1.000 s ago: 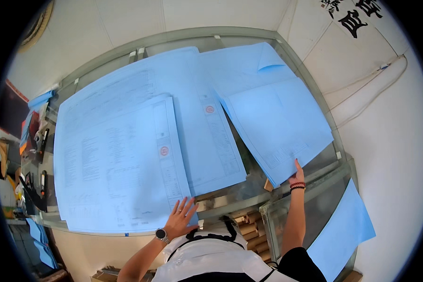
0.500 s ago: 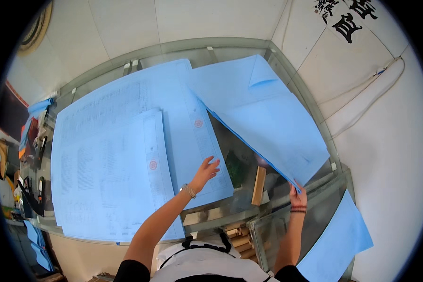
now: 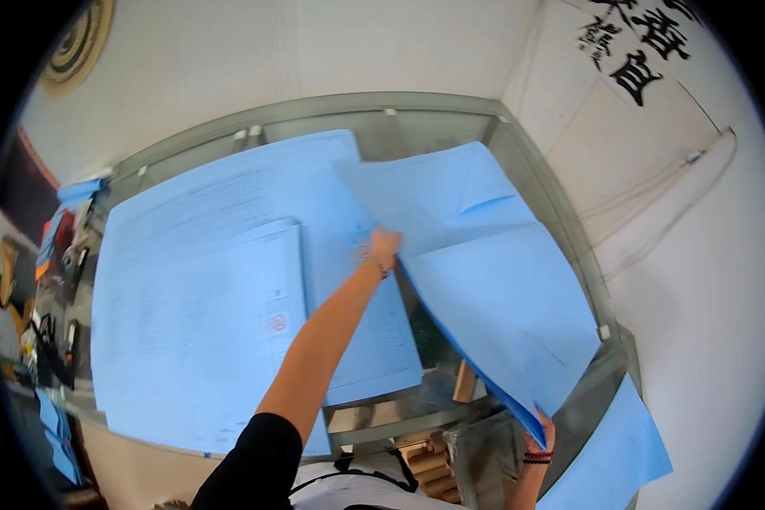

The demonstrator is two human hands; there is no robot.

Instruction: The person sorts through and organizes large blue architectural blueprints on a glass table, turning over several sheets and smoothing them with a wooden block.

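My right hand (image 3: 542, 430) grips the near corner of several large blue paper sheets (image 3: 506, 280), lifting that corner so the sheets bow upward. Along the sheets' left edge, my left hand (image 3: 386, 247) is closed on the paper, its fingertips partly hidden and slightly blurred. To the left lies a wide spread of blue printed drawings (image 3: 170, 340), flat on the glass table. A smaller printed drawing (image 3: 278, 280) with a red round stamp rests on top of it. The lifted sheets have a crease across the middle and a raised fold near the far end.
A wooden block (image 3: 465, 382) lies under the raised edge. Another blue sheet (image 3: 616, 450) hangs at the right beside the wall. Tools and small items (image 3: 70, 340) crowd the table's left end. Cardboard tubes (image 3: 431, 470) sit below the front rail (image 3: 374, 435).
My left hand has moved forward from over the printed drawing to the blue sheets' left edge and closed there. My right hand, still holding the corner, has come lower and nearer.
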